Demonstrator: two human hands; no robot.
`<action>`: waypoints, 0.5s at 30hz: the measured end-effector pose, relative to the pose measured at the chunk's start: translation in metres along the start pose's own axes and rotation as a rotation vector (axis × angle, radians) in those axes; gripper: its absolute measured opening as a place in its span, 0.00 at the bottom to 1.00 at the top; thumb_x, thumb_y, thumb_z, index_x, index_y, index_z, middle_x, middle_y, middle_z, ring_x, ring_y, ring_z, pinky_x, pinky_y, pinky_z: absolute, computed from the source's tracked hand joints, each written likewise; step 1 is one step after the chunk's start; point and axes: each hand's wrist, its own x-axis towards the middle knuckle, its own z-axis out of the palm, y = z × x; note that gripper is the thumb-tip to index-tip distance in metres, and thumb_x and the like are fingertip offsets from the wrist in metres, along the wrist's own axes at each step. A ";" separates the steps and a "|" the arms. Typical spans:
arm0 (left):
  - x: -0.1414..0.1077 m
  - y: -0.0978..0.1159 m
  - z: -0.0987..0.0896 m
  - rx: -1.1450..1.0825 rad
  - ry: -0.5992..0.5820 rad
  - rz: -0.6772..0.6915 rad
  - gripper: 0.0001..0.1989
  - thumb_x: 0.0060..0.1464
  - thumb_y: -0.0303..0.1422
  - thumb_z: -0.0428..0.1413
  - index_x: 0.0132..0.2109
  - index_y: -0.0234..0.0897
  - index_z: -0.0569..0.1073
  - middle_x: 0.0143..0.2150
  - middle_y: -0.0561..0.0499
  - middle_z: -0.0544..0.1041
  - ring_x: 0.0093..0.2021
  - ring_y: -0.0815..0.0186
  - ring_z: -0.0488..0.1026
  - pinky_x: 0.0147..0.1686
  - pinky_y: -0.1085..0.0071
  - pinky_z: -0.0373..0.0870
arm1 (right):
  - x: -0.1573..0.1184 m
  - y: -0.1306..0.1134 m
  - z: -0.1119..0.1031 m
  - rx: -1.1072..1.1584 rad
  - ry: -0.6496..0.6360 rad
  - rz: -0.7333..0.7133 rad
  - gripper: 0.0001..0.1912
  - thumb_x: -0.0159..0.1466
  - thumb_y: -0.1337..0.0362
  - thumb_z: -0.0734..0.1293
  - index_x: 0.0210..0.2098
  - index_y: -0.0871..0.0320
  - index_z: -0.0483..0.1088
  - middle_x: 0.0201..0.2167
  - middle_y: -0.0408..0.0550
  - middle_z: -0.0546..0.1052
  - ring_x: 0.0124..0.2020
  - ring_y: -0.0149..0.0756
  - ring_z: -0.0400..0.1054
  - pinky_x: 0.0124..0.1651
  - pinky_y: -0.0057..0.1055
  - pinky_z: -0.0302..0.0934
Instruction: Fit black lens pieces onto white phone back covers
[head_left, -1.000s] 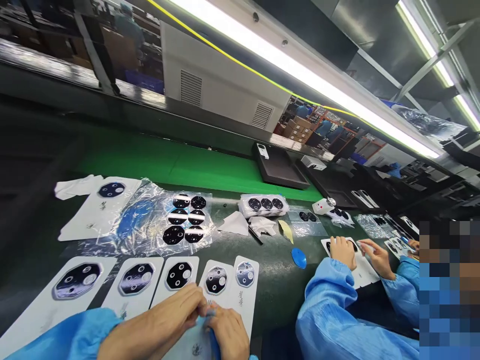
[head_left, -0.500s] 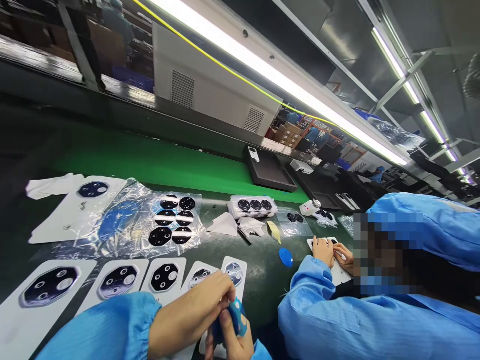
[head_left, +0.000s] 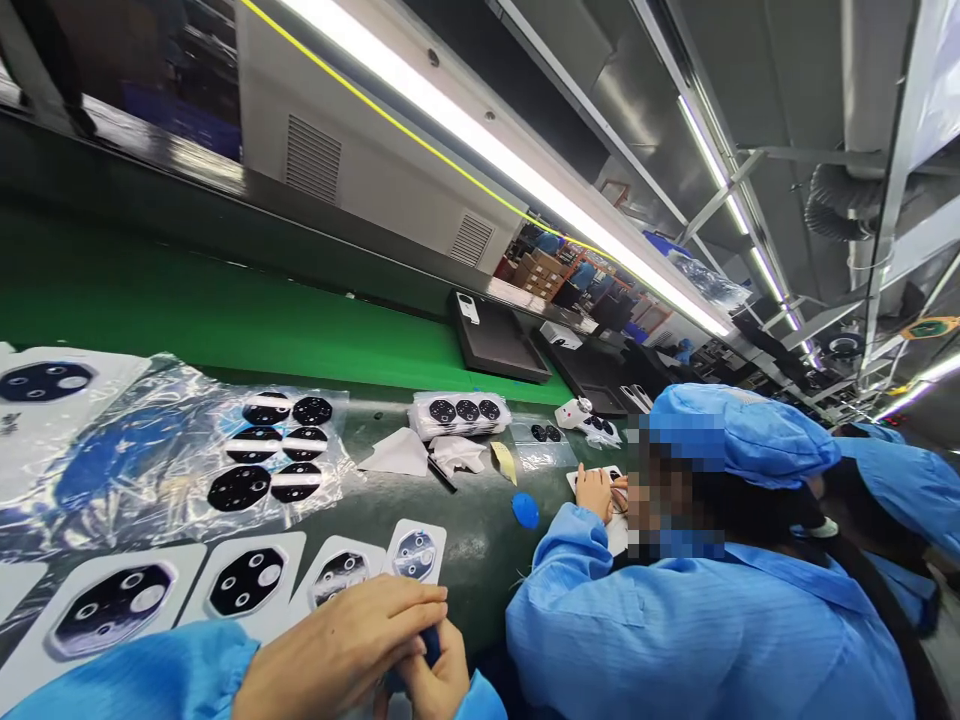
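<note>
Just on the near side of the rightmost white panel (head_left: 416, 552), the left hand (head_left: 349, 640) and right hand (head_left: 444, 680) meet, fingers curled around a dark blue item (head_left: 431, 646) — apparently mid-handling, exact pinch too hidden to tell — and any next move seems to call for careful fingertips.

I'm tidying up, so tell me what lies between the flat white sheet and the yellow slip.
A black stick and a crumpled white tissue lie between them, as the head view shows.

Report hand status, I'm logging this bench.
Left hand against right hand. Blue item in right grip, mostly hidden. Left hand partly blocks white card. Co-worker's sleeve off to the right.
</note>
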 end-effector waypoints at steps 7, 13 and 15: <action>0.004 -0.019 -0.004 0.051 0.067 -0.096 0.14 0.61 0.32 0.47 0.51 0.41 0.70 0.51 0.50 0.76 0.50 0.62 0.73 0.48 0.72 0.71 | 0.008 -0.011 0.008 -0.158 -0.118 -0.119 0.26 0.66 0.45 0.53 0.35 0.57 0.73 0.16 0.42 0.71 0.14 0.31 0.65 0.18 0.24 0.62; 0.010 -0.040 -0.005 0.074 0.073 -0.349 0.18 0.59 0.23 0.39 0.43 0.38 0.73 0.40 0.48 0.75 0.40 0.61 0.69 0.41 0.65 0.67 | 0.015 -0.016 0.016 -0.448 0.113 -0.878 0.21 0.70 0.65 0.49 0.31 0.58 0.70 0.22 0.47 0.77 0.24 0.33 0.73 0.24 0.27 0.64; 0.010 -0.042 -0.002 0.060 0.043 -0.396 0.20 0.55 0.20 0.39 0.43 0.37 0.72 0.40 0.47 0.74 0.39 0.61 0.68 0.41 0.66 0.66 | 0.015 -0.011 0.017 -0.506 0.143 -0.993 0.19 0.70 0.68 0.51 0.31 0.57 0.70 0.23 0.45 0.79 0.26 0.31 0.75 0.26 0.26 0.65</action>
